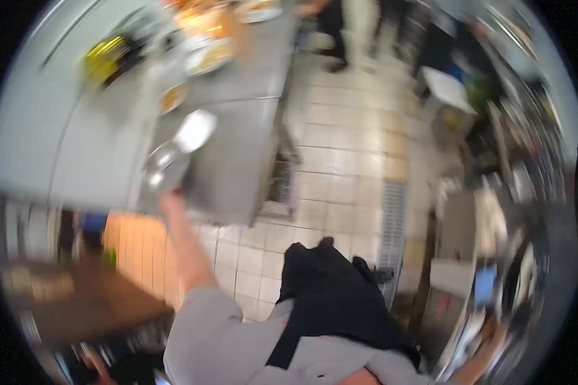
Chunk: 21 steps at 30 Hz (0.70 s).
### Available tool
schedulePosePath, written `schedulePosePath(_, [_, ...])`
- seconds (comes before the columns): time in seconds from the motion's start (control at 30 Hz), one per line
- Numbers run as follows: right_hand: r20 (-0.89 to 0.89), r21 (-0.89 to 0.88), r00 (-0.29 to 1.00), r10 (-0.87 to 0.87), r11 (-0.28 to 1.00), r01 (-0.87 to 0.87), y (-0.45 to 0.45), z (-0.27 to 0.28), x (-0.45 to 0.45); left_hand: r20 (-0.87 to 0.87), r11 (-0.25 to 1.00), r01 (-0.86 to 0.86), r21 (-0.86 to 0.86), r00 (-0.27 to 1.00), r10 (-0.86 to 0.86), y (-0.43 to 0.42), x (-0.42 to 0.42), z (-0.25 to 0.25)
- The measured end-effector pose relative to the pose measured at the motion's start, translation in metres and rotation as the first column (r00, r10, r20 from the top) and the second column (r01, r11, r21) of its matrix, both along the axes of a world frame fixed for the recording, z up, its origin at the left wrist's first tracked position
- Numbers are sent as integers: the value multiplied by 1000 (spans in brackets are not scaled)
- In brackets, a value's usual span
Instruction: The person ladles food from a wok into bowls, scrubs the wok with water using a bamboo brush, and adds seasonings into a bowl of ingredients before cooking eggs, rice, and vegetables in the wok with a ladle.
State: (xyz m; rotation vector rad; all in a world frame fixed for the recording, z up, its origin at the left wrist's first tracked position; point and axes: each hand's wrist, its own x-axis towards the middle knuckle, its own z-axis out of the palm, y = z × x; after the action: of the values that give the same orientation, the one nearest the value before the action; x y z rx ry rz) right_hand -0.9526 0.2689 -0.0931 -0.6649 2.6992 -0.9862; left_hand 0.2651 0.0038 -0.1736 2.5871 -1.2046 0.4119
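Observation:
My left arm reaches out over the steel counter (237, 154). At its end my left hand (171, 200) is closed on the near edge of a shiny metal bowl (167, 168), though blur hides the single fingers. A white dish (196, 130) lies against the bowl's far side. Low on the right, my right hand (494, 337) is by a cluttered worktop, close to a pale, smeared item (470, 333). Blur hides its fingers and whether it holds anything.
Plates of food (210, 58) and a small bowl of food (173, 98) stand farther along the counter. A yellow-and-black object (107, 58) is at the upper left. People in dark trousers (332, 32) stand in the tiled aisle. A floor drain grate (392, 218) runs along the right.

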Motion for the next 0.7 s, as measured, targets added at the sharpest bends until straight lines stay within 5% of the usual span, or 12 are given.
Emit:
schedulePosePath(0.03, [64, -28, 998, -21, 999, 23, 6, 13, 16, -217, 979, 165, -122, 958, -189, -7, -16, 29])
schedulePosePath(0.07, [129, -55, 991, -46, 997, 53, 0, 24, 31, -318, 978, 169, -123, 927, -200, -15, -32, 48])
schedulePosePath(0.13, [229, -84, 962, -147, 982, 170, -14, 49, 62, -250, 885, 393, -251, 857, -451, -43, 0, 42])
schedulePosePath(0.23, [401, -238, 866, -300, 878, 414, -8, 73, 87, -423, 903, 191, -385, 833, -357, -113, -9, 38])
schedulePosePath(0.33, [563, -536, 794, -229, 631, 561, -13, 137, 162, -611, 856, -82, -511, 736, -294, -139, -58, 47])
schedulePosePath(0.43, [696, -637, 717, -34, 431, 639, 8, 141, 183, -716, 806, -193, -559, 604, -351, -156, -120, 49])
schedulePosePath(0.5, [743, -659, 626, 237, 418, 625, 41, 90, 153, -808, 831, -215, -513, 449, -383, -167, -172, 41])
schedulePosePath(0.57, [844, -507, 533, 60, 414, 756, 22, 68, 137, -911, 921, -59, -386, 184, -370, -186, -248, 15])
schedulePosePath(0.6, [874, -486, 439, 211, 390, 782, 24, 39, 114, -930, 929, 111, -354, 64, -362, -192, -300, 3])
schedulePosePath(0.63, [899, -437, 400, 177, 408, 802, 20, 40, 101, -918, 856, 348, -383, -40, -395, -187, -381, 0])
schedulePosePath(0.67, [783, -433, 613, -106, 615, 659, 7, 72, 108, -897, 720, 545, -428, -160, -412, -182, -462, -3])
schedulePosePath(0.7, [692, -425, 707, -146, 710, 562, 11, 72, 106, -862, 637, 607, -475, -175, -476, -176, -534, -21])
